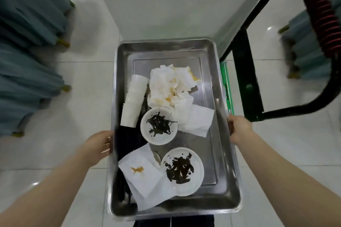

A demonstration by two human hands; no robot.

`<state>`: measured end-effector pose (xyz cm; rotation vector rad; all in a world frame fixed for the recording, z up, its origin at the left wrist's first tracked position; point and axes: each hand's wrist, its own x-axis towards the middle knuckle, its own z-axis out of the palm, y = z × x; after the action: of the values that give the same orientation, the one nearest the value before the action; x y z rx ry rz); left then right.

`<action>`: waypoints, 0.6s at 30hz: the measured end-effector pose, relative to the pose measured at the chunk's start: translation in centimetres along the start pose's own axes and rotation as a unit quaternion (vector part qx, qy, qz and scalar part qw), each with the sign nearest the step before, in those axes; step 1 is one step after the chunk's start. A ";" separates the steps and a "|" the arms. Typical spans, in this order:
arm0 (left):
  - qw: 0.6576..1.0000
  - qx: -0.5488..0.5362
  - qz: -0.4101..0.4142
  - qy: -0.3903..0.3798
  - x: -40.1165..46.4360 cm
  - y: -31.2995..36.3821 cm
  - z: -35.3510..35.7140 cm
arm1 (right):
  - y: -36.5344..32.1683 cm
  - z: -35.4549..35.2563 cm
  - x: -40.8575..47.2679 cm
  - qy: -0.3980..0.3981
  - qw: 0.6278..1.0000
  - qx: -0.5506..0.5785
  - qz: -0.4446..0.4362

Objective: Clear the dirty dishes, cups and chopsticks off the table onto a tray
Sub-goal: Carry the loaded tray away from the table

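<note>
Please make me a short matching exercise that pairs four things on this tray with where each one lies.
Things:
1. stack of white cups
2. crumpled stained napkins
3. folded napkin with an orange stain
4. left hand

Places:
A. near part of the tray, left of the nearer dish
B. gripping the left rim of the metal tray
C. lying on its side along the tray's left wall
D. far middle of the tray, beyond the farther dish

Pairs: 1-C, 2-D, 3-A, 4-B
</note>
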<state>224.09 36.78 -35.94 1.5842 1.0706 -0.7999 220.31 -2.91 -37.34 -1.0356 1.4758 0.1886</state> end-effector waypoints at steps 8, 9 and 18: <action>0.995 -0.052 -0.086 -0.008 13.0 2.0 6.2 | -0.3 5.5 14.2 -0.021 0.997 0.054 0.043; 0.993 -0.061 -0.097 -0.011 14.6 2.1 7.1 | -0.2 5.9 15.8 -0.032 0.996 0.070 0.040; 0.991 -0.025 -0.134 -0.016 24.1 3.1 11.0 | 1.0 9.2 22.5 -0.043 0.992 0.113 0.047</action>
<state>236.39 31.79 -59.07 1.3982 1.2879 -0.9647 229.92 -6.92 -59.32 -0.7672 1.4321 0.1280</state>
